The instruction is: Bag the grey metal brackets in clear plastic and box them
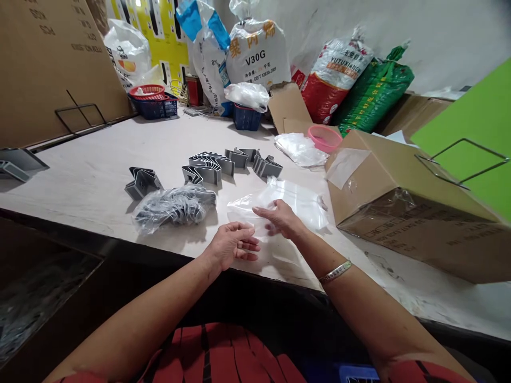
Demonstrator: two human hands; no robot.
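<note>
My right hand (280, 219) lies over a clear plastic bag (297, 205) on the pale tabletop (80, 175), with some fingers dimly visible behind the film. My left hand (233, 246) hovers at the bag's near edge, its fingers slightly apart and holding nothing. Left of the bag sits a plastic-wrapped bundle of grey metal pieces (173, 209). Behind it, folded grey metal brackets (205, 167) stand in loose groups, and another bracket (142, 183) stands further left.
A large taped cardboard box (403, 207) juts in at right, with a wire frame (463, 159) on it and a green board (467, 133) behind. Along the back stand filled sacks (257, 53), a blue basket (155, 108), and a pink bowl (324, 138).
</note>
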